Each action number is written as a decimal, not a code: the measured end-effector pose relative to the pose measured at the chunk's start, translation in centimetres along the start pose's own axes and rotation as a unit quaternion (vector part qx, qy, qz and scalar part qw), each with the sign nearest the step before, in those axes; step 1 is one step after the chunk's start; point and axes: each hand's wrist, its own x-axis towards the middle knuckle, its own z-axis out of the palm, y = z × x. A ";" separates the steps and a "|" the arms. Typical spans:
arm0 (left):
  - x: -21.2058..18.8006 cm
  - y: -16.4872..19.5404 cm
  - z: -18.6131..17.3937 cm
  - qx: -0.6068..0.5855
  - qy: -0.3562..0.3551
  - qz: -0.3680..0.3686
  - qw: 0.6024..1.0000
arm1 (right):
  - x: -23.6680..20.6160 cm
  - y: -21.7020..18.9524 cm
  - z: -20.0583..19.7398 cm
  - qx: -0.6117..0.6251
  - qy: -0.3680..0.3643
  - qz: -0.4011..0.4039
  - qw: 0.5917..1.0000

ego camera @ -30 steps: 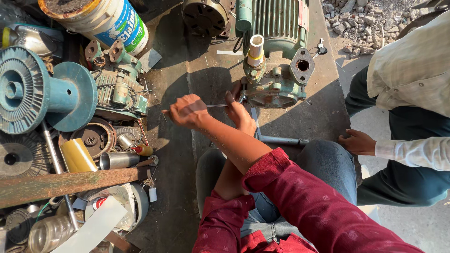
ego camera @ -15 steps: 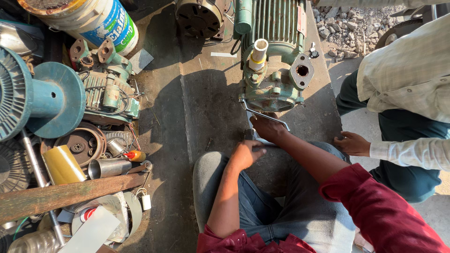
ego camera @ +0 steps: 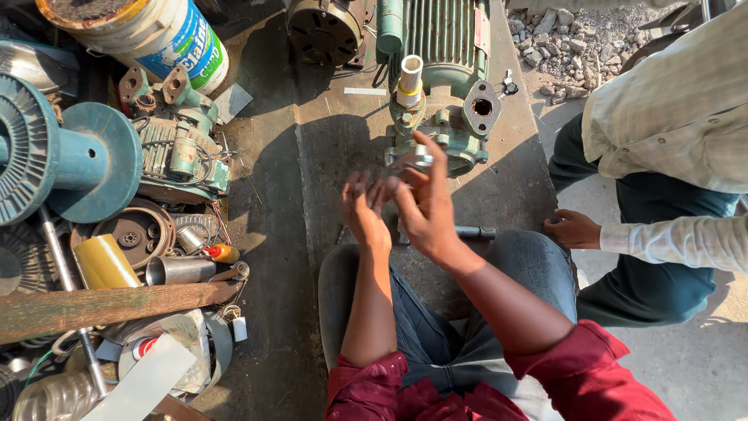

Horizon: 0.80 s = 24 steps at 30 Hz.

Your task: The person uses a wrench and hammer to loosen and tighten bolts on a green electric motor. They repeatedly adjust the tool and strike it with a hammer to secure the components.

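Observation:
Both my hands are raised together over my lap, in front of a green pump [ego camera: 436, 129] standing on the dark metal floor. My right hand [ego camera: 427, 209] pinches a small silvery metal ring [ego camera: 421, 159] at its fingertips, just below the pump's housing. My left hand [ego camera: 363, 212] is beside it with curled fingers that touch the right hand's fingers. I cannot see whether the left hand holds anything. A white pipe stub [ego camera: 410, 78] sticks up from the pump.
A dark rod [ego camera: 477, 232] lies on the floor by my knee. Another person crouches at the right, one hand [ego camera: 573, 228] on the floor. On the left are a blue spool [ego camera: 78, 160], a paint bucket [ego camera: 164, 39], pump parts, cans and a rusty bar [ego camera: 109, 304].
A second ago my hands worked a thin rod at the pump. They then dropped toward my lap, and now they are raised together with the small ring in the right hand.

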 end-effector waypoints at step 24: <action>0.5 -1.4 0.8 0.099 -0.225 -0.033 0.969 | 0.5 1.2 -7.5 -0.656 0.097 -0.200 0.721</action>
